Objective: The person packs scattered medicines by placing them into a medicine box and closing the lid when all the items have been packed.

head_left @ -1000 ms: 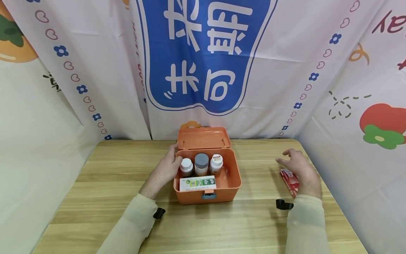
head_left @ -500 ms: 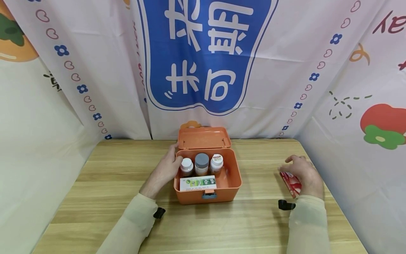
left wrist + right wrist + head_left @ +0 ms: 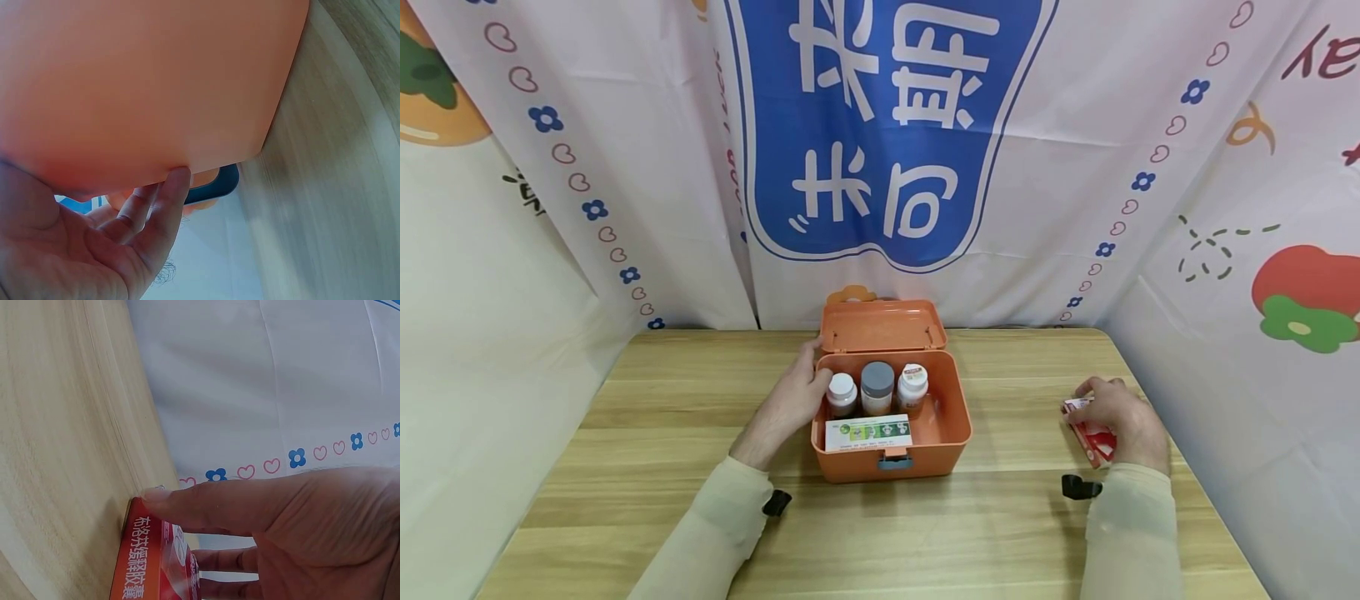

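Note:
An orange plastic medicine case (image 3: 857, 467) stands with its lid (image 3: 883, 325) raised. My left hand (image 3: 788, 400) holds its left back corner, thumb at the rim; in the left wrist view, fingers (image 3: 164, 209) reach along the case's back edge. Inside are a white-capped bottle (image 3: 842, 393), a grey-capped bottle (image 3: 877, 386), another white-capped bottle (image 3: 913, 385) and a white and green carton (image 3: 867, 432). On the right, my right hand (image 3: 1126, 423) pinches a red medicine carton (image 3: 1099, 448), which lies on the table. The right wrist view has the thumb (image 3: 187, 503) at the carton's (image 3: 139, 556) end.
The wooden table (image 3: 1000, 533) ends close beyond my right hand. A white printed cloth (image 3: 1030, 250) hangs behind the table and along both sides. A blue-grey latch (image 3: 895, 463) sits on the case's front.
My right hand has come down and slightly right onto the red medicine carton, and its thumb and fingers have closed on it. The left hand and the case have stayed put.

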Demonstrator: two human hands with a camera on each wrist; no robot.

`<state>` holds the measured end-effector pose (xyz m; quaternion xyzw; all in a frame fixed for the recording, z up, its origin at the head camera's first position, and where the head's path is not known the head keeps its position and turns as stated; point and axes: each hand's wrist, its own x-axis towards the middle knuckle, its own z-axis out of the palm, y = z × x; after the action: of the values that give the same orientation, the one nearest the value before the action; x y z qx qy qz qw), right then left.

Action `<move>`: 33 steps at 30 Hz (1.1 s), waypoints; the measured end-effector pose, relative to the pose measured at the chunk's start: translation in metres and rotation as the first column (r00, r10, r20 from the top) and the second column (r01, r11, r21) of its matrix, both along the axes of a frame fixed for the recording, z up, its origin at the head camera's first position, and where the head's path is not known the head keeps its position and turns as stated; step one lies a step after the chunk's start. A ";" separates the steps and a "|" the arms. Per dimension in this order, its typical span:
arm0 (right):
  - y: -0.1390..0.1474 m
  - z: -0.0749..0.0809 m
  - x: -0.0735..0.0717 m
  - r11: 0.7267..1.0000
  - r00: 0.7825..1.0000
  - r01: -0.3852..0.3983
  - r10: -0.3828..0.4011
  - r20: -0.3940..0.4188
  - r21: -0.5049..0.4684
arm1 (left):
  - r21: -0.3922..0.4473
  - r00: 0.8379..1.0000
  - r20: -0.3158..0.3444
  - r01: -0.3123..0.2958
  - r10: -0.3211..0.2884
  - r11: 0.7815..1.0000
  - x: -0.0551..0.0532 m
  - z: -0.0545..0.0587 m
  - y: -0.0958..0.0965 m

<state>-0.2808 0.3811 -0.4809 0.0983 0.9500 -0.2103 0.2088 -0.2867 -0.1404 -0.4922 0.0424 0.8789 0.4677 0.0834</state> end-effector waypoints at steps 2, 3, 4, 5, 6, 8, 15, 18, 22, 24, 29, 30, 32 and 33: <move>0.000 -0.001 -0.001 1.000 1.000 0.005 -0.005 0.016 0.002 | 0.001 1.000 0.000 -0.001 0.001 1.000 0.000 0.000 0.000; 0.000 -0.002 -0.001 1.000 1.000 0.014 -0.014 0.026 0.000 | 0.002 1.000 0.001 -0.001 0.001 1.000 0.000 0.000 0.000; 0.001 -0.003 -0.002 1.000 0.999 0.017 -0.018 0.030 0.003 | 0.004 1.000 0.002 -0.001 0.001 1.000 0.000 0.000 0.000; 0.001 -0.004 -0.002 1.000 0.999 0.023 -0.023 0.034 0.004 | 0.005 1.000 0.003 0.000 0.000 1.000 0.000 0.000 0.000; 0.001 -0.004 -0.002 1.000 0.999 0.019 -0.019 0.035 0.005 | 0.005 1.000 0.004 0.000 0.000 1.000 0.000 0.000 0.000; 0.002 -0.005 -0.003 1.000 0.999 0.026 -0.026 0.039 0.009 | 0.004 1.000 0.005 0.001 -0.001 1.000 0.000 0.001 0.000; 0.004 -0.007 -0.005 0.999 0.999 0.034 -0.034 0.031 -0.008 | 0.006 1.000 0.019 0.001 -0.001 1.000 0.000 0.002 0.000; 0.003 -0.007 -0.005 0.999 0.999 0.031 -0.030 0.018 -0.019 | 0.003 1.000 0.020 0.000 -0.001 1.000 0.000 0.002 0.000; 0.003 -0.007 -0.005 1.000 1.000 0.022 -0.022 0.009 -0.022 | 0.005 1.000 0.017 0.001 -0.002 1.000 0.000 0.001 0.000; 0.004 -0.007 -0.005 1.000 1.000 0.014 -0.014 0.006 -0.020 | 0.009 1.000 0.017 0.002 -0.002 1.000 0.000 0.001 0.000; 0.006 -0.008 -0.006 0.999 0.999 -0.021 0.020 -0.025 -0.032 | 0.013 1.000 0.018 0.003 -0.003 1.000 0.000 0.000 0.000; 0.006 -0.009 -0.006 0.999 0.999 -0.032 0.030 -0.038 -0.038 | 0.013 1.000 0.018 0.003 -0.003 1.000 0.000 0.000 0.000; 0.007 -0.010 -0.007 0.997 0.996 -0.058 0.055 -0.064 -0.045 | 0.012 1.000 0.020 0.003 -0.003 1.000 0.000 0.000 0.000; 0.007 -0.010 -0.008 0.996 0.995 -0.072 0.068 -0.079 -0.047 | 0.012 1.000 0.021 0.003 -0.003 1.000 0.000 0.000 0.000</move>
<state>-0.2889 0.3883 -0.4911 0.0513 0.9547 -0.2302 0.1816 -0.2868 -0.1407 -0.4918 0.0393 0.8752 0.4731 0.0930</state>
